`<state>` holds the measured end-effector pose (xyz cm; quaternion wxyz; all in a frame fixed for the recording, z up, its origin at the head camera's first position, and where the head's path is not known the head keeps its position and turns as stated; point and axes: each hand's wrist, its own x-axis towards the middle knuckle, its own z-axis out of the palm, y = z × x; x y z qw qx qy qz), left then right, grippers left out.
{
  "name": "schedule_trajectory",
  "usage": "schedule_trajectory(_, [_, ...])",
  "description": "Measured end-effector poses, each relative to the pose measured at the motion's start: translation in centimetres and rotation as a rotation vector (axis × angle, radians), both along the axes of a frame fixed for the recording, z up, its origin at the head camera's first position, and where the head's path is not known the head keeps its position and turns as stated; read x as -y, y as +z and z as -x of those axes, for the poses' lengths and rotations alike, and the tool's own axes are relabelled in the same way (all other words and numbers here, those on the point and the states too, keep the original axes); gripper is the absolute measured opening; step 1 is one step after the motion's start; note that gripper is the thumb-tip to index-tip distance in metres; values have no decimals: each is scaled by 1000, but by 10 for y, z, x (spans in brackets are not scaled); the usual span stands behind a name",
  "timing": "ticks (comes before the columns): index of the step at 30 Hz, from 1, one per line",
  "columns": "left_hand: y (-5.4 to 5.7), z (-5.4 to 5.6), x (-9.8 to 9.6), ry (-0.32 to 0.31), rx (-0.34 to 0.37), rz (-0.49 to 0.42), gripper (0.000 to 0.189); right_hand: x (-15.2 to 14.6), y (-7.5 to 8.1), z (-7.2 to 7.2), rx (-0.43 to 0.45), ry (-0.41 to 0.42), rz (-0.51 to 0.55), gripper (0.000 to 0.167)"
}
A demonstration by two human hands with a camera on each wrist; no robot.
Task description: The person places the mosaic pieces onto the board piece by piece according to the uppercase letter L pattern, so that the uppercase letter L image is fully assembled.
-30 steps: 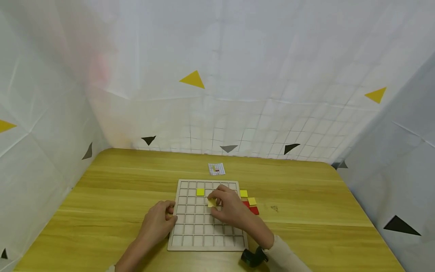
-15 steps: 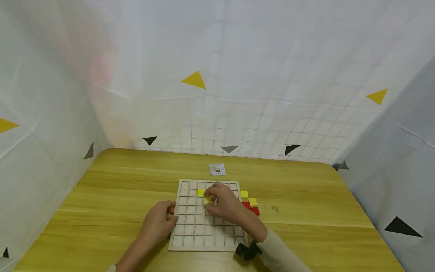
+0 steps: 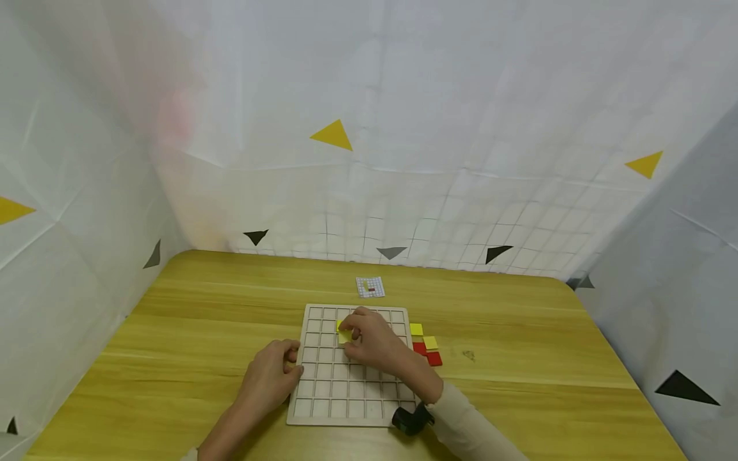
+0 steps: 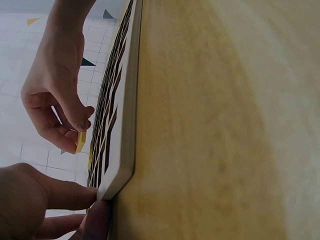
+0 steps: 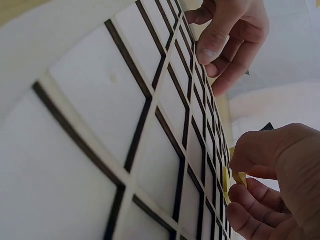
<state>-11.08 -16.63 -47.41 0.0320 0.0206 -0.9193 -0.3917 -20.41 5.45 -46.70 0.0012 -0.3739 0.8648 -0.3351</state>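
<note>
In the head view, a pale wooden grid board [image 3: 323, 388] lies on the table. My left hand [image 3: 269, 374] holds its left edge between thumb and fingers. Over the upper part of the grid, my right hand [image 3: 375, 342] pinches a yellow square tile [image 3: 344, 337] by its edge. That tile [image 4: 80, 142] is tilted just off the board in the left wrist view. A second yellow tile [image 3: 338, 326], mostly hidden by the right fingers, sits in a cell behind it. In the right wrist view, the pinched tile [image 5: 242, 179] shows between thumb and fingertips.
Right of the board lie loose yellow tiles [image 3: 430, 343] and red tiles [image 3: 434, 358]. A small printed grid card [image 3: 370, 287] with coloured squares lies behind the board. A black device [image 3: 411, 420] is at the right wrist. White sheeting [image 3: 403, 192] encloses the table.
My right hand has moved left across the grid with the yellow tile, toward the tile on the board, now partly covering it. The left hand stays at the board's edge.
</note>
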Motion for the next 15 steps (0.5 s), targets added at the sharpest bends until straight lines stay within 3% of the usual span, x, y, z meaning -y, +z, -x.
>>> schedule_trajectory(15, [-1,1,0,2,-4,-7,39,6,-8,4,-2,8,-20,23])
